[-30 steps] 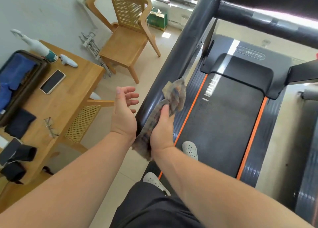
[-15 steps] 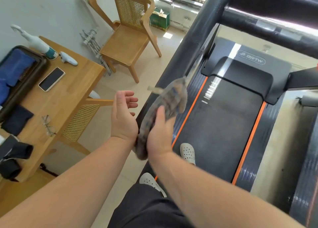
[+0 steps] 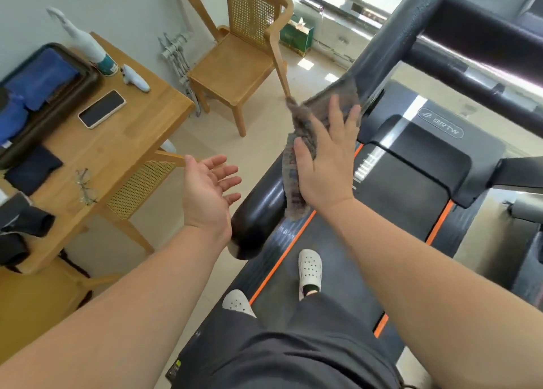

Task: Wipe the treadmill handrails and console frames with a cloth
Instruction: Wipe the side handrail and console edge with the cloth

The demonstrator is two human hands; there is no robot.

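A grey, worn cloth (image 3: 299, 130) lies draped over the treadmill's black left handrail (image 3: 261, 209). My right hand (image 3: 326, 159) presses flat on the cloth with fingers spread, pinning it against the rail's inner side. Left of the rail's rounded end, my left hand (image 3: 210, 192) hovers palm up, fingers apart, holding nothing and touching nothing. The handrail rises to the black console frame (image 3: 458, 24) at the upper right.
A wooden table (image 3: 111, 142) on the left carries a dark tray, a phone (image 3: 101, 108), glasses, dark cloths and a spray bottle (image 3: 85, 43). A wooden chair (image 3: 241, 56) stands beyond it. My white shoes are on the treadmill belt (image 3: 390, 212).
My right hand slid the cloth up the handrail toward the console and flattened out over it. The rail's rounded end is now exposed. My left hand stayed open beside the rail.
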